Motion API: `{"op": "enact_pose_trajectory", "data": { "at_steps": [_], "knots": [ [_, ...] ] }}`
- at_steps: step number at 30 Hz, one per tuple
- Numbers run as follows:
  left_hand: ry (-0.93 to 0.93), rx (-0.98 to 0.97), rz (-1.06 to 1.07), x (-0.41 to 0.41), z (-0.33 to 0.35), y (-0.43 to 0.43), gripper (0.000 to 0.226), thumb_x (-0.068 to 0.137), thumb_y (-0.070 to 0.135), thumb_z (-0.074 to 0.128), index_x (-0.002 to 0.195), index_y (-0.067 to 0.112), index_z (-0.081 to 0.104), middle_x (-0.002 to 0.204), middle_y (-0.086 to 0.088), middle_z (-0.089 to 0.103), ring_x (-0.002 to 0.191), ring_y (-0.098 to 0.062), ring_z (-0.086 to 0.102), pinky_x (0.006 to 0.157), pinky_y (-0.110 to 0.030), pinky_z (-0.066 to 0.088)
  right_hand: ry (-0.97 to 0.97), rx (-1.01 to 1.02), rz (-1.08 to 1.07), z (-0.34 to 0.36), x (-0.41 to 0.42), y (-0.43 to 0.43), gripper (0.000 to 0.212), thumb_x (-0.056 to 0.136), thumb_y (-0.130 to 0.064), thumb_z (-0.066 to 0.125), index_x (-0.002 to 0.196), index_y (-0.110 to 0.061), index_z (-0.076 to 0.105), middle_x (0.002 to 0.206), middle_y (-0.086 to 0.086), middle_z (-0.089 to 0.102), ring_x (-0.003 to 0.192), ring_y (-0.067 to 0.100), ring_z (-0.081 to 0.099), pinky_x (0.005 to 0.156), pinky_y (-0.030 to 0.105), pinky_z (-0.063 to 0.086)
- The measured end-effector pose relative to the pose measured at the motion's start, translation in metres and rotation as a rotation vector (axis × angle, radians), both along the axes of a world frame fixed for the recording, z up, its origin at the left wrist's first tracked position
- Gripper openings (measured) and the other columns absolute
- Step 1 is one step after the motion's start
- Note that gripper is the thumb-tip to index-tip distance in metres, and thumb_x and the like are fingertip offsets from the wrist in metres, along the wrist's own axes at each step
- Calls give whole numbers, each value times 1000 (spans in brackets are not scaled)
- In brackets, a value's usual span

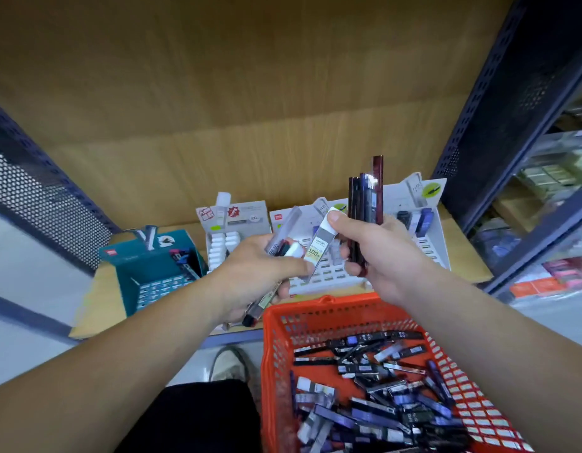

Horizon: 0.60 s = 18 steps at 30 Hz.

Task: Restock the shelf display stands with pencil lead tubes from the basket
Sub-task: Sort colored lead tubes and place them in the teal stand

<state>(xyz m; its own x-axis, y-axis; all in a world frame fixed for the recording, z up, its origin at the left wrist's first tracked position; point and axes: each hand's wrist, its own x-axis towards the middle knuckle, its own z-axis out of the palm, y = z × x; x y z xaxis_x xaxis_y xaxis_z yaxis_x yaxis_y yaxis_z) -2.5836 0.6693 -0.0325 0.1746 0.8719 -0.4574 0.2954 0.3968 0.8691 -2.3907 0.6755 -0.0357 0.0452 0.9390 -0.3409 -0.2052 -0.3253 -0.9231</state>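
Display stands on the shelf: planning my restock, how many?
4: the teal stand far left, the white stand beside it, the middle stand partly covered, the right stand far right. Others may be hidden.

The orange perforated plastic basket (pixel 276 338) looks smooth and slightly shiny. The dark slim plastic lead tubes (pixel 364 367) in it are glossy. The shelf (pixel 217 152) is matt wood-grain board, framed by perforated dark metal uprights (pixel 498 103).

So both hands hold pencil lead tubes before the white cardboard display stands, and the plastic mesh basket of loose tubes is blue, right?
No: the head view shows the plastic mesh basket is orange-red, not blue. The rest holds: left hand and right hand both hold pencil lead tubes before the white cardboard display stands.
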Motion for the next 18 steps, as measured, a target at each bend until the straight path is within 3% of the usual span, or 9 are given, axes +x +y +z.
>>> {"op": "enact_pose_trajectory", "data": {
  "at_steps": [4, 7, 10, 15, 18],
  "knots": [
    [11, -7, -20, -32, 10, -12, 23, 82, 9, 83, 98, 4, 67, 57, -13, 56, 40, -19, 43, 41, -22, 35, -254, 79, 101, 10, -19, -11, 21, 91, -20, 79, 93, -12, 59, 64, 8, 53, 46, 14, 46, 43, 29, 32],
    [34, -6, -24, -59, 7, -12, 28, 82, 11, 83, 105, 4, 69, 56, -2, 63, 42, -15, 47, 42, -22, 38, -397, 117, 214, 10, -35, -17, 26, 90, -22, 78, 91, -9, 56, 58, 12, 54, 47, 21, 40, 46, 31, 31],
    [41, 1, 55, -86, 0, -5, 23, 82, 15, 84, 100, 10, 70, 57, 1, 64, 46, -16, 50, 45, -26, 39, -438, 115, 228, 1, -64, -12, 26, 91, -23, 77, 86, -13, 54, 60, 12, 55, 43, 15, 42, 46, 30, 32],
    [13, -33, 220, -134, -9, 22, 24, 83, 15, 85, 96, 10, 66, 73, -9, 67, 45, -13, 52, 43, -23, 40, -590, 187, 138, -26, -103, 15, 31, 93, -20, 73, 78, -16, 47, 64, 3, 44, 53, 18, 44, 52, 29, 36],
    [-100, -143, 201, -149, -14, 33, 20, 86, 7, 79, 97, 9, 63, 74, -8, 64, 49, -10, 54, 45, -22, 43, -672, 258, 164, -45, -118, 41, 25, 94, -22, 72, 79, -22, 52, 60, -7, 43, 44, 8, 40, 48, 24, 36]
  ]
}}
